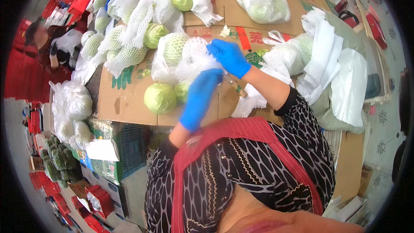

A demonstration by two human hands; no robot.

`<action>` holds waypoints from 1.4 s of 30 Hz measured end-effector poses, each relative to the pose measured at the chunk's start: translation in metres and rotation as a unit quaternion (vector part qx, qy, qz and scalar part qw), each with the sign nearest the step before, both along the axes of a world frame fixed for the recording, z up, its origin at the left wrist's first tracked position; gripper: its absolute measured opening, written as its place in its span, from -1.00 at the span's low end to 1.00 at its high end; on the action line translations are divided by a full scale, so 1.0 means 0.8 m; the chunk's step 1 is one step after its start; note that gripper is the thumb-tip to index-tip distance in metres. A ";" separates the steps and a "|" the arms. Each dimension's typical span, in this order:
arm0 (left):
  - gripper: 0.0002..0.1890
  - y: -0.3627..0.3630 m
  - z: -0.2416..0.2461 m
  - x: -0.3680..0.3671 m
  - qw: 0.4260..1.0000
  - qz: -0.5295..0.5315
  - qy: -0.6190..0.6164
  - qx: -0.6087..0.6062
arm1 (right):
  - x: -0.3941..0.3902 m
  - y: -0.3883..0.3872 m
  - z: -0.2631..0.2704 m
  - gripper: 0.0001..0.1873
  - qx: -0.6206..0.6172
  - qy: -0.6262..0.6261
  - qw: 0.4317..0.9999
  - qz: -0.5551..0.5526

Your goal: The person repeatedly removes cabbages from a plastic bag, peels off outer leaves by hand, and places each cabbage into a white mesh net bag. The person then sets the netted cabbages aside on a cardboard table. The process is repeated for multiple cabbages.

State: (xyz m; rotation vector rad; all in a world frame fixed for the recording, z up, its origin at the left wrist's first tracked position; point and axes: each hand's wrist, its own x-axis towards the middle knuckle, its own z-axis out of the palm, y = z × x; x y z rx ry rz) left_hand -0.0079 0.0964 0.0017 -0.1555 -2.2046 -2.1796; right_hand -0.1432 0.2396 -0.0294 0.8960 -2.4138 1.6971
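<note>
My left hand [202, 95], in a blue glove and blurred, is at the near edge of a clear plastic bag [165, 71]. My right hand [230, 57], gloved in blue too, pinches the bag's gathered plastic at its right side. Inside the bag lies a cabbage in white foam netting [174, 49]. A bare cabbage [160, 98] rests left of my left hand, and another [182, 91] is partly hidden behind it. Below my right hand lies a knife-like tool with a wooden handle end [241, 91], its other end hidden. What my left fingers hold is unclear.
Netted cabbages [126, 58] crowd the cardboard-covered table [129, 110] at the left. A bagged cabbage [263, 5] sits at the far side. White foam nets [320, 55] pile up at the right. Bagged cabbages [71, 103] stand at the left edge; a co-worker [58, 45] is beyond.
</note>
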 end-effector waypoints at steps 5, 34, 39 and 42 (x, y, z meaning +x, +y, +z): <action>-0.75 -0.073 0.020 0.012 0.775 -0.086 -0.090 0.619 | 0.032 -0.019 0.018 -0.75 -0.013 -0.044 0.998 0.049; -0.58 -0.147 -0.099 0.154 0.879 0.464 0.021 -0.108 | 0.102 -0.095 -0.060 -0.67 0.051 -0.097 0.970 0.215; -0.46 -0.227 -0.165 0.101 0.882 0.461 -0.077 0.066 | 0.078 -0.167 -0.127 -0.76 0.009 -0.195 0.970 0.143; -0.46 -0.281 -0.192 0.066 0.899 0.281 -0.190 0.279 | 0.073 -0.215 -0.161 -0.77 0.120 -0.110 0.981 0.105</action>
